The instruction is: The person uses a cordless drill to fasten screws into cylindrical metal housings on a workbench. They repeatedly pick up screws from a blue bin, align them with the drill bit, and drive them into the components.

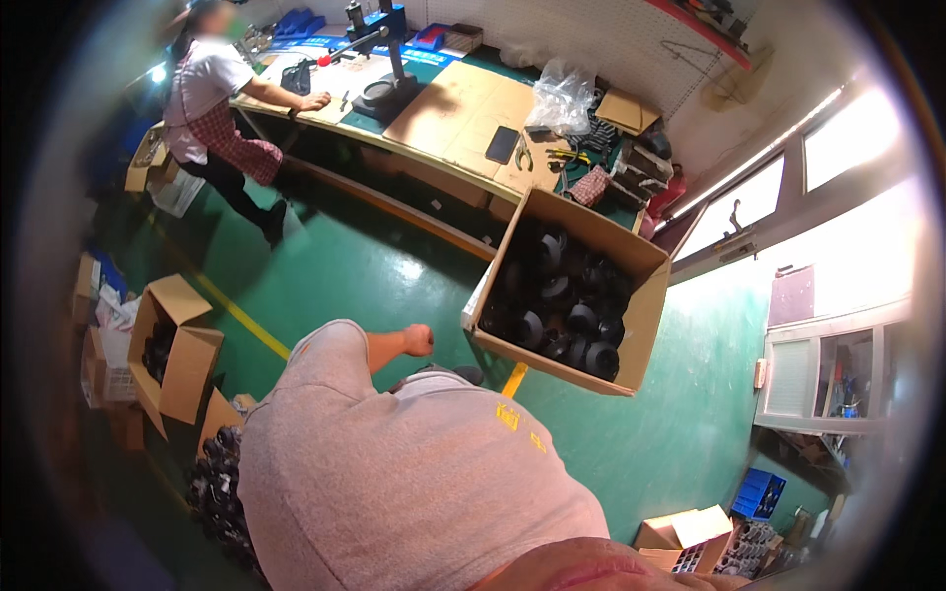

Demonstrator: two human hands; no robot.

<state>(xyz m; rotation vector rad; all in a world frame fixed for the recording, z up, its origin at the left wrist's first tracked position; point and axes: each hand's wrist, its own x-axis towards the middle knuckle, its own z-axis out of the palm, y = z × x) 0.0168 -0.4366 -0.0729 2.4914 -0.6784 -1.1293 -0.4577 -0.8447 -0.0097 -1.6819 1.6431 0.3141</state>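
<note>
My left hand point(419, 340) is closed in a fist in front of my body, and nothing shows in it. It hangs over the green floor, apart from the things around it. My right hand is out of sight. Ahead and to the right, nearest to the fist, is an open cardboard box point(645, 305). Many black, rounded, cup-like parts point(557, 288) lie loose inside it. What supports the box is hidden.
A workbench point(458, 108) runs along the far wall, holding a phone point(502, 145), pliers point(524, 155) and a press stand point(382, 94). A person point(207, 98) stands at its left end. Another open carton point(187, 364) and piled black parts point(219, 483) lie left. Windows point(739, 212) line the right.
</note>
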